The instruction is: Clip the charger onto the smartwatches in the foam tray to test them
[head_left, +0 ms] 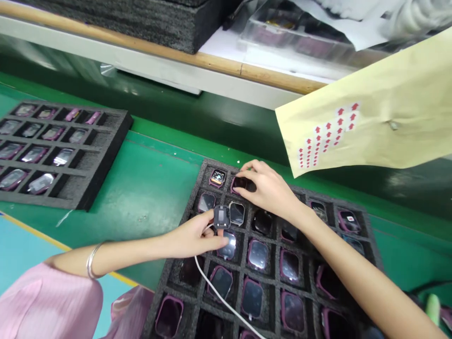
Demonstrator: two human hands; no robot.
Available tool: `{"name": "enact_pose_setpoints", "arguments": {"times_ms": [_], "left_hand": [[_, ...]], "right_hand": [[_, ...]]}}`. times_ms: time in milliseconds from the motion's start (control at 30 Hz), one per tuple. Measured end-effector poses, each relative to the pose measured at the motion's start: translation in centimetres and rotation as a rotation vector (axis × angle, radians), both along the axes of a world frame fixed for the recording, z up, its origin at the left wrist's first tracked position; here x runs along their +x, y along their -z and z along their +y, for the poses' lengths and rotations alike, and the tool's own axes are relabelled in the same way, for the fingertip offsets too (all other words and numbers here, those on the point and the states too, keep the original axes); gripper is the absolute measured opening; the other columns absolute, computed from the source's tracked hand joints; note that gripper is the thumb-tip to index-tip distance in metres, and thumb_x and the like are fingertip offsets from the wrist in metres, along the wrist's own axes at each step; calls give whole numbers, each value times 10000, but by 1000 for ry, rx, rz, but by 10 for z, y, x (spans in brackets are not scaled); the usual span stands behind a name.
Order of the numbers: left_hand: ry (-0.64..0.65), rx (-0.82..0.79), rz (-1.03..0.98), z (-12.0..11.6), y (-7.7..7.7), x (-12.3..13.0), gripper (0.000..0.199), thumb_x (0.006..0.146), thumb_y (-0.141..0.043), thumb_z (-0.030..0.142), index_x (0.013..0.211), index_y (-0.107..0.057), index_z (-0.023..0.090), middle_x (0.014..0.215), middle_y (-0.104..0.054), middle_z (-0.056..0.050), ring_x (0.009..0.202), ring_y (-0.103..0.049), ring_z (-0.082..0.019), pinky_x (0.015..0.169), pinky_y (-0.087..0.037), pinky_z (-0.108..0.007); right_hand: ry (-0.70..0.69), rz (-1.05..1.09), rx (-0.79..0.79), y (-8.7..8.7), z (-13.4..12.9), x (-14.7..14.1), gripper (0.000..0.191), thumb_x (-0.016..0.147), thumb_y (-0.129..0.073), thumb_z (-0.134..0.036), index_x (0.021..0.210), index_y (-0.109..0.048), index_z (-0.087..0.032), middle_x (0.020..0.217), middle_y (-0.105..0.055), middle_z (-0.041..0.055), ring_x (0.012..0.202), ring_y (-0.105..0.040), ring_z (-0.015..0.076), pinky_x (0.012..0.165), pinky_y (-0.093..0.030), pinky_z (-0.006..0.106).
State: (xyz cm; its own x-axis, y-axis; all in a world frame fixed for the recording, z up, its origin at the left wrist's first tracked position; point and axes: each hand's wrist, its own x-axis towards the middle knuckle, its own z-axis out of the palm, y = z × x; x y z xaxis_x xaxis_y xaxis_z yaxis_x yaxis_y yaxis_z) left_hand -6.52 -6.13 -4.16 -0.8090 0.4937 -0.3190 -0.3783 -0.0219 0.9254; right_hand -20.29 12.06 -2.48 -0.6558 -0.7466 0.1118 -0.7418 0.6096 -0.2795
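Pinching a small black module w/ white cable, left hand holds it over the foam tray, mid-row. Right hand, fingers curled, grips a dark watch in the top row; most pockets look unchecked.

Bench surroundings: foam, paper and a spare tray

Well to the left of the hands, a second foam tray sits on the green worktop, its cells filled with wrapped pieces. Above and to the right of the hands hangs a yellow sheet carrying rows of red arrow stickers. Beyond the hands runs a wooden rail, with a stack of dark foam behind it and clear plastic packaging to the right of that.
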Motion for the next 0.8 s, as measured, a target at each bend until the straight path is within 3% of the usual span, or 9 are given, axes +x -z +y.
{"name": "enact_pose_setpoints", "arguments": {"times_ms": [100,200,300,400,567,800], "left_hand": [[-34,73,-18,8,7,-6,282,832,-619,296,1019,-465,153,822,-474,31,510,-363,-37,458,-262,-197],[-33,107,-28,12,9,-10,271,828,-622,274,1012,-469,147,821,-483,32,473,-337,-17,431,-242,-188],[-24,72,-17,13,10,-9,242,806,-642,242,972,-500,137,881,-543,-2,492,-373,-16,443,-258,-183],[-24,31,-1,13,10,-7,255,789,-661,238,980,-529,131,937,-577,-25,480,-352,-9,440,-238,-189],[-79,-1,38,15,11,-2,415,742,-735,291,1083,-553,144,826,-521,27,498,-285,-24,447,-218,-192],[-203,18,84,20,16,-1,331,829,-637,376,1017,-599,106,850,-595,-29,719,-528,-120,642,-427,-234]], "right_hand": [[56,24,123,3,7,1,346,749,-755,-292,1027,-668,-106,1102,-530,139,948,-594,322,792,-540,473],[62,17,97,8,8,-2,352,738,-769,-302,1006,-666,-98,1105,-528,150,966,-586,335,802,-535,494],[28,-70,-145,1,14,4,330,740,-773,-286,1001,-660,-119,1121,-543,144,1025,-579,318,884,-509,473],[-65,-195,-403,-11,24,27,336,777,-742,-276,1072,-626,-166,1176,-555,119,1110,-558,277,966,-470,417],[-208,-227,-305,-7,30,70,417,839,-680,-266,1219,-537,-173,1213,-570,135,1099,-575,268,923,-492,420],[-269,61,-258,15,23,78,371,937,-532,-235,1282,-481,-107,1149,-622,187,1047,-595,303,845,-506,466]]}}
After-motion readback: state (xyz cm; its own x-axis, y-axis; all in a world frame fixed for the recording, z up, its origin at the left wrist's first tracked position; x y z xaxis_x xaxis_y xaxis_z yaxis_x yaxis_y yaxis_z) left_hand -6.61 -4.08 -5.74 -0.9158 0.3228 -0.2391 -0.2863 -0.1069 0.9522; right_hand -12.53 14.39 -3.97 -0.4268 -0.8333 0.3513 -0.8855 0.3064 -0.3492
